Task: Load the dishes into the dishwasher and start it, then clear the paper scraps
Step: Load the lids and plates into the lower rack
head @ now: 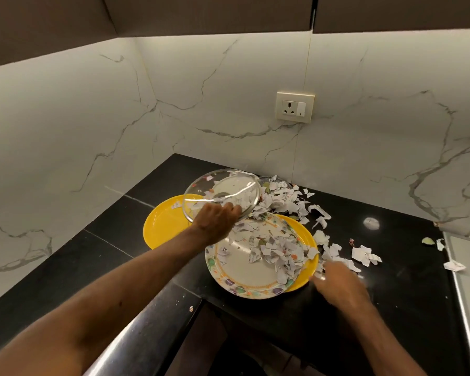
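The left hand [216,218] grips the near rim of the glass bowl [223,192], with the fingers curled over its edge. It holds the bowl tilted above the plates, probably to shed the scraps [280,251] clinging inside before the bowl goes to the dishwasher. The bowl hangs over the far edge of the patterned plate [242,270]. That plate lies on a yellow plate [311,244] and carries a heap of scraps on its right half. A second yellow plate [160,229] lies to the left on the counter [114,256], partly behind the bowl. The right hand [339,286] is at the near right edge of the stacked plates, among loose scraps. It is blurred, so I cannot tell whether its fingers are apart or pinching anything. More scraps litter the counter to the right and far side.
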Available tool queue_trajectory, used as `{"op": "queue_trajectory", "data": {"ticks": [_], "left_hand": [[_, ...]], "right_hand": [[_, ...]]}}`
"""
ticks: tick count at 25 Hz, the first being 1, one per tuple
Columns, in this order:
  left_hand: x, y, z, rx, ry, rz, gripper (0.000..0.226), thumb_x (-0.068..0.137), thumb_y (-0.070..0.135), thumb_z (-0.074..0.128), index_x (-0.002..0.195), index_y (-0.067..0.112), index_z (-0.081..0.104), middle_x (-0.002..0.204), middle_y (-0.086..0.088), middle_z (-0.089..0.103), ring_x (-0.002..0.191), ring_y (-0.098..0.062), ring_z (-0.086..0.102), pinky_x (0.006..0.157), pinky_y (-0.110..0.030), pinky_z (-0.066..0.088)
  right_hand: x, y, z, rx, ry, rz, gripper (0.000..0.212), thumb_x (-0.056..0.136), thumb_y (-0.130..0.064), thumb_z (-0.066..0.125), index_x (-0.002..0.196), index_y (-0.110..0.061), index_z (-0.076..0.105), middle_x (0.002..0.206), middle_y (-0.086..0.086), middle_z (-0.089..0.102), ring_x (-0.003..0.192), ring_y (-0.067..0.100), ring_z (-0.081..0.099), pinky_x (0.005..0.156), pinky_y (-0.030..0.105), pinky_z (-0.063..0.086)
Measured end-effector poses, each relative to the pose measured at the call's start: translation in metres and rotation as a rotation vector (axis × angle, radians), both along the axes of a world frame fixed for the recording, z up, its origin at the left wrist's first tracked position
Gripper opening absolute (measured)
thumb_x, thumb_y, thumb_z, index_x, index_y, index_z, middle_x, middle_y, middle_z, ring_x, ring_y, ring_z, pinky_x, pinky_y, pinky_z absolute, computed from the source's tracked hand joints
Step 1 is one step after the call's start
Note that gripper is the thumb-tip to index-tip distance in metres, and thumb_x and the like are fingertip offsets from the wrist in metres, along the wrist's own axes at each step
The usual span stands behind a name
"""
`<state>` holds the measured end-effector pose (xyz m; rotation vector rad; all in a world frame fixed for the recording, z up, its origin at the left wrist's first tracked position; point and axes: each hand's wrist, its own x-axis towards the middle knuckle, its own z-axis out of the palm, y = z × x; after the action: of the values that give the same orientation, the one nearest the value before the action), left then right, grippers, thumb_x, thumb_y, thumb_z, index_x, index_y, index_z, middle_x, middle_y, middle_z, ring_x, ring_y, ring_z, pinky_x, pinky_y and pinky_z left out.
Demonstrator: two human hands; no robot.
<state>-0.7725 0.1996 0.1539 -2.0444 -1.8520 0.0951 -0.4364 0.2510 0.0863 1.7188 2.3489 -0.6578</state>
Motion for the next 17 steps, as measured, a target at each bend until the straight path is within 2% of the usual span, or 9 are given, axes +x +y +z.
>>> {"op": "queue_trajectory", "data": {"ticks": [2, 4, 5, 7, 9, 11, 13, 15, 17], "left_hand": [[0.034, 0.004, 0.002, -0.031, -0.046, -0.095, 0.019, 0.096, 0.02, 0.059, 0.115, 0.014, 0.057, 0.094, -0.005, 0.069, 0.066, -0.02, 0.065, 0.053, -0.03, 0.044], [0.069, 0.004, 0.0, -0.076, -0.075, -0.186, 0.026, 0.094, 0.02, 0.059, 0.119, 0.014, 0.054, 0.099, -0.005, 0.069, 0.071, -0.023, 0.066, 0.055, -0.032, 0.039], [0.087, 0.002, -0.004, -0.097, -0.084, -0.232, 0.026, 0.094, 0.019, 0.058, 0.119, 0.015, 0.053, 0.101, -0.005, 0.068, 0.073, -0.024, 0.067, 0.055, -0.032, 0.037], [0.116, -0.006, -0.02, -0.133, -0.108, -0.314, 0.026, 0.092, 0.016, 0.057, 0.117, 0.017, 0.05, 0.101, -0.005, 0.066, 0.073, -0.025, 0.068, 0.054, -0.032, 0.038], [0.139, -0.013, -0.04, -0.154, -0.116, -0.394, 0.024, 0.091, 0.017, 0.059, 0.114, 0.017, 0.051, 0.097, -0.003, 0.065, 0.071, -0.024, 0.068, 0.051, -0.03, 0.037], [0.148, -0.015, -0.049, -0.175, -0.15, -0.462, 0.022, 0.095, 0.024, 0.057, 0.115, 0.019, 0.05, 0.099, -0.001, 0.063, 0.073, -0.021, 0.066, 0.05, -0.03, 0.039], [0.146, -0.013, -0.043, -0.251, -0.273, -0.556, 0.027, 0.1, 0.04, 0.056, 0.117, 0.021, 0.049, 0.105, 0.0, 0.059, 0.08, -0.016, 0.06, 0.055, -0.03, 0.044], [0.144, -0.012, -0.034, -0.412, -0.522, -0.558, 0.039, 0.102, 0.059, 0.05, 0.12, 0.024, 0.048, 0.117, 0.003, 0.052, 0.095, -0.012, 0.053, 0.073, -0.029, 0.051], [0.142, -0.009, -0.035, -0.514, -0.679, -0.465, 0.043, 0.104, 0.064, 0.038, 0.129, 0.03, 0.046, 0.134, 0.004, 0.043, 0.119, -0.012, 0.045, 0.1, -0.037, 0.045]], "right_hand": [[-0.007, -0.006, 0.018, 0.055, 0.415, -0.159, 0.059, 0.095, -0.07, 0.055, 0.134, -0.026, 0.061, 0.131, -0.003, 0.065, 0.104, 0.014, 0.066, 0.093, 0.039, 0.056], [-0.021, -0.011, 0.037, -0.21, 0.845, -0.308, 0.07, 0.091, -0.075, 0.054, 0.139, -0.024, 0.058, 0.13, -0.001, 0.067, 0.097, 0.013, 0.074, 0.091, 0.042, 0.061], [-0.026, -0.011, 0.041, -0.362, 1.017, -0.398, 0.07, 0.091, -0.075, 0.055, 0.139, -0.023, 0.058, 0.128, 0.003, 0.069, 0.095, 0.017, 0.077, 0.089, 0.044, 0.063], [-0.033, -0.014, 0.042, -0.559, 1.246, -0.539, 0.059, 0.096, -0.064, 0.06, 0.133, -0.02, 0.059, 0.12, 0.009, 0.073, 0.096, 0.028, 0.078, 0.083, 0.045, 0.065], [-0.029, -0.02, 0.031, -0.536, 1.322, -0.654, 0.046, 0.097, -0.04, 0.071, 0.135, -0.017, 0.058, 0.114, 0.011, 0.076, 0.097, 0.029, 0.078, 0.076, 0.041, 0.065], [-0.018, -0.027, 0.018, -0.436, 1.324, -0.73, 0.041, 0.09, -0.018, 0.077, 0.128, -0.018, 0.061, 0.11, 0.011, 0.077, 0.095, 0.028, 0.077, 0.075, 0.042, 0.065], [-0.009, -0.03, 0.01, -0.366, 1.311, -0.767, 0.038, 0.083, -0.021, 0.081, 0.118, -0.025, 0.066, 0.109, 0.009, 0.077, 0.097, 0.027, 0.077, 0.085, 0.05, 0.064], [-0.003, -0.034, 0.008, -0.346, 1.292, -0.753, 0.042, 0.079, -0.03, 0.083, 0.118, -0.03, 0.067, 0.115, 0.007, 0.076, 0.099, 0.026, 0.076, 0.087, 0.051, 0.063], [-0.002, -0.04, 0.012, -0.34, 1.322, -0.751, 0.032, 0.091, -0.025, 0.074, 0.122, -0.026, 0.065, 0.113, 0.007, 0.076, 0.095, 0.026, 0.077, 0.078, 0.045, 0.065]]}}
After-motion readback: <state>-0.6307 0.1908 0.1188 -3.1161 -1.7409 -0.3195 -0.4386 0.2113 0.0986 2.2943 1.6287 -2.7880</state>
